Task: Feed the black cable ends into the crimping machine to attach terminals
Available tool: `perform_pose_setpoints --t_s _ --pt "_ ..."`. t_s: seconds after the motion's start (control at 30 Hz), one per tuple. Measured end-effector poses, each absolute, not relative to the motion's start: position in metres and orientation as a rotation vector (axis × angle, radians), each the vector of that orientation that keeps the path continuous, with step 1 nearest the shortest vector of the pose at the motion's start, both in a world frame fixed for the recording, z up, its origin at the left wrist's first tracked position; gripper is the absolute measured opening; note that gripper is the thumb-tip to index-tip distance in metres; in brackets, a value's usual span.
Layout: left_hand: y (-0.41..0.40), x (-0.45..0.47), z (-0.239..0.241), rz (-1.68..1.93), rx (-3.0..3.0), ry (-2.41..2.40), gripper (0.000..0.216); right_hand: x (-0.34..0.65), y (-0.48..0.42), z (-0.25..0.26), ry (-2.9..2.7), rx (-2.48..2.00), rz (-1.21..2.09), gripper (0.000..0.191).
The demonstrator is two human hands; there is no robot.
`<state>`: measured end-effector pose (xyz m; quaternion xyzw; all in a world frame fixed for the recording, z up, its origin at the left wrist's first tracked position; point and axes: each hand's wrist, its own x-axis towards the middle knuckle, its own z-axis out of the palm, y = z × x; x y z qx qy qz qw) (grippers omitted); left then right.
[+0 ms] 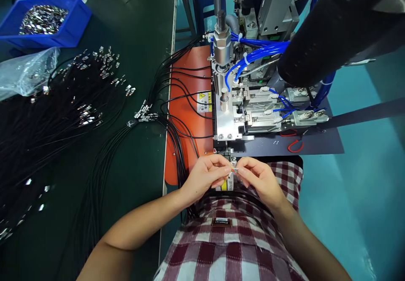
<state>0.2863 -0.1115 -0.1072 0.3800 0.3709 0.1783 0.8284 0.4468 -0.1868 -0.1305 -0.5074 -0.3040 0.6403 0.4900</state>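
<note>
Thin coloured wires (pixel 234 170) stretch between my two hands, just in front of the machine's near end. My left hand (pixel 210 172) pinches them from the left, thumb against forefinger. From the other side my right hand (pixel 257 177) pinches the wire ends, its fingertips almost meeting the left ones. The wires look like the stripped end of a black cable, though the cable inside my left hand is hidden. Right beyond my fingers is a small metal fixture (pixel 228 152) on the machine. Several black cables (pixel 179 146) hang over the orange plate beside my left forearm.
A metal press machine (pixel 224 120) with blue air hoses (pixel 262 53) stands ahead on an orange base (pixel 190 120). On the dark table (pixel 142 28) at left lie bundled black cables (pixel 57 116) with metal connectors, a plastic bag (pixel 30 72) and a blue bin (pixel 71 30). Red-handled scissors (pixel 295 146) lie at right.
</note>
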Motion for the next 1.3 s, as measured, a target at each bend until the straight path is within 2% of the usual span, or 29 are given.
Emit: perform_pose_setpoints --t_s 0.37,0.7,0.83,1.07,1.3 --pt "-0.106 0.28 -0.105 0.099 0.907 0.75 0.027 0.454 -0.18 -0.138 -0.928 -1.047 1.661 0.021" --pt "-0.107 0.283 -0.102 -0.004 0.919 0.793 0.03 0.471 -0.163 -0.131 -1.27 -0.957 1.771 0.024" --pt "-0.108 0.282 -0.104 0.064 0.904 0.78 0.025 0.47 -0.167 -0.128 -1.224 -1.113 1.65 0.024" --pt "-0.109 0.282 -0.109 0.216 0.822 0.751 0.02 0.466 -0.19 -0.123 -1.25 -1.379 1.156 0.01" --pt "-0.11 0.284 -0.107 0.216 0.898 0.778 0.024 0.461 -0.199 -0.116 -1.339 -1.423 1.017 0.003"
